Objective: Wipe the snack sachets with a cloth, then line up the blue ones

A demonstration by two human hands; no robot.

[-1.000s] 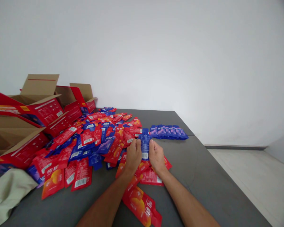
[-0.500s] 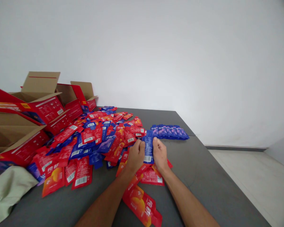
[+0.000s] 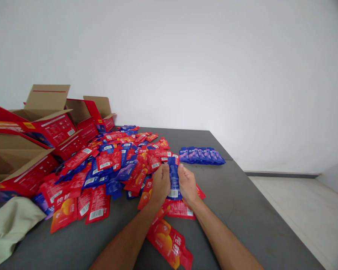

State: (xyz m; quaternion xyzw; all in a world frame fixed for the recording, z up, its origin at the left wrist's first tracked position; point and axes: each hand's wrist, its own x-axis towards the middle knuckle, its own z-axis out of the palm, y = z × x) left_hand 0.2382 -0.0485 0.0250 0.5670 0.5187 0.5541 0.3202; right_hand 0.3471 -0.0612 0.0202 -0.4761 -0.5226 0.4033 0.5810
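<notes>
Between my two hands is a blue spouted pouch, upright, its barcode side toward me. My left hand grips its left edge and my right hand its right edge, fingers closed on both sides. Under and around the hands lie red pouches, one with its barcode up and another nearer me with orange fruit on it. Beyond my right hand, a row of overlapping blue pouches lies fruit side up.
A large mixed heap of red and blue pouches spreads to the left. Open red cardboard boxes stand behind it at far left. A pale green cloth lies at the lower left. The dark table ends at the right above the floor.
Both hands have shifted slightly left with the blue pouch, and its barcode end sits a little lower. The heap and the row of blue pouches are unchanged.
</notes>
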